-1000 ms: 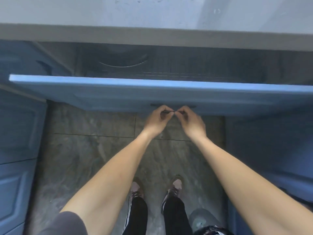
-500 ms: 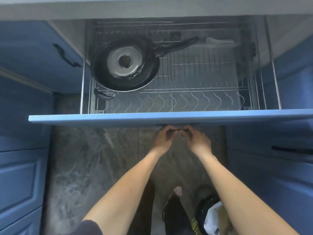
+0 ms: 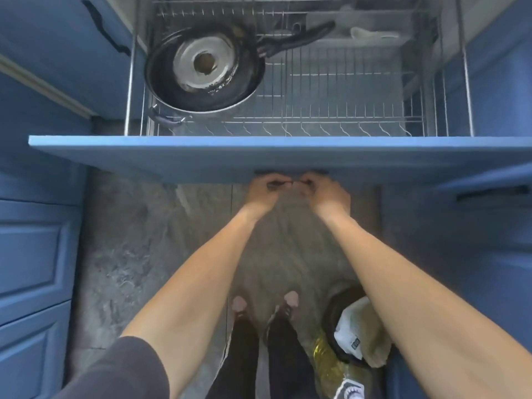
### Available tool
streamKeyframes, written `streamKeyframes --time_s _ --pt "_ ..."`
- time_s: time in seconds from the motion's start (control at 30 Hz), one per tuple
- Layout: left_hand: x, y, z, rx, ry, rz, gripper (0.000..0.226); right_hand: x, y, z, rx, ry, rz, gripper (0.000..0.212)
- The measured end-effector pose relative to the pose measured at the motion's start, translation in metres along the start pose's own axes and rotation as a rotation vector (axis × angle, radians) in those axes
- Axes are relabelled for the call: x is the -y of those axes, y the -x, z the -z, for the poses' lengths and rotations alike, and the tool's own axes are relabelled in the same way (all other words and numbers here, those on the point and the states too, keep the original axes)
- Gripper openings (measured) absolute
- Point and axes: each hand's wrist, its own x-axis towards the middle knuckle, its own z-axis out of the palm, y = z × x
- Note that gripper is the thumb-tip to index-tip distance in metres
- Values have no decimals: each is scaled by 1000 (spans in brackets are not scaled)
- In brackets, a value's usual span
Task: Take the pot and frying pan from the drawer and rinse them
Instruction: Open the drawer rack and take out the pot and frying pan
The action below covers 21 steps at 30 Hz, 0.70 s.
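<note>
The blue drawer [image 3: 259, 156] stands pulled far out below the counter. In its wire rack, at the left, a black frying pan [image 3: 205, 71] lies upside down with its handle pointing right. It rests on a steel pot [image 3: 172, 118], of which only the rim and one side handle show. My left hand [image 3: 263, 191] and my right hand [image 3: 324, 191] are side by side under the drawer front, both closed around the dark drawer handle [image 3: 290, 172].
The wire rack [image 3: 345, 105] to the right of the pan is bare; a pale object [image 3: 371, 33] lies at its back. Blue cabinet fronts [image 3: 34, 254] stand on both sides. A black bin [image 3: 354, 329] holding rubbish sits on the floor by my right foot.
The drawer has slid out from nearly closed to far open, with both hands on its handle throughout. The pan and pot came into view.
</note>
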Motion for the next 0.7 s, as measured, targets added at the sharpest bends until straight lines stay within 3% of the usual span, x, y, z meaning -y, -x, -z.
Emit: streamKeyframes --time_s 0.23,0.43,0.57,0.6,0.7 --pt "17 6 1 -10 -58 -37 10 -8 8 -13 -52 -90 52 24" --pt "20 8 -2 -41 -38 -49 10 -7 5 -15 -8 -257 86 6" --pt "15 19 4 34 -136 -20 21 -8 9 -17 40 -292 103 5" --pt "15 24 7 79 -202 -18 29 -5 14 -15 103 -196 114 13" --pt "6 57 22 213 -506 40 47 11 43 7 384 154 138 68"
